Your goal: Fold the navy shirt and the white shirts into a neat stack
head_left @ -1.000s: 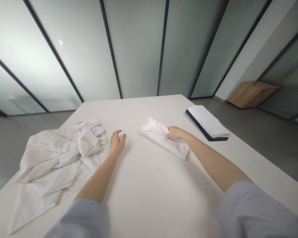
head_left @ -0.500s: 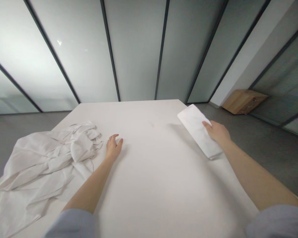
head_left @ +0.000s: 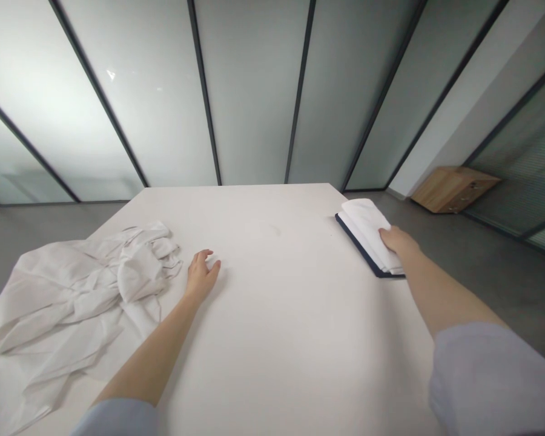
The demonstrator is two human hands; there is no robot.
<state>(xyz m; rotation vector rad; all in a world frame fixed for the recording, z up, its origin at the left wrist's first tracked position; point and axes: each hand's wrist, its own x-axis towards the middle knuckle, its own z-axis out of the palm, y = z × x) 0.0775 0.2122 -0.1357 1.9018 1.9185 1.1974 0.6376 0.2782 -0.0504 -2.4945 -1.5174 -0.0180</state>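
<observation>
Folded white cloth (head_left: 366,221) lies stacked near the far right corner of a white bench (head_left: 277,339), the right hand (head_left: 397,241) palm down on top of it, grip wide and flat, not closed around the stack. A navy edge (head_left: 361,251) runs along the lowest layer, under the white folds. Toward the bench's left side, the left hand (head_left: 201,275) rests on the bare top, loosely curled, grip open and holding nothing. It lies just beside a crumpled white garment (head_left: 68,290), heaped in loose folds at the bench's left edge and spilling over it. Pale blue-grey sleeves (head_left: 490,375) cover both arms above the forearm. Frosted glass panels (head_left: 254,91) in dark frames stand beyond the bench, and a wooden cabinet (head_left: 454,189) sits on the grey floor (head_left: 504,272) off its far right corner.
</observation>
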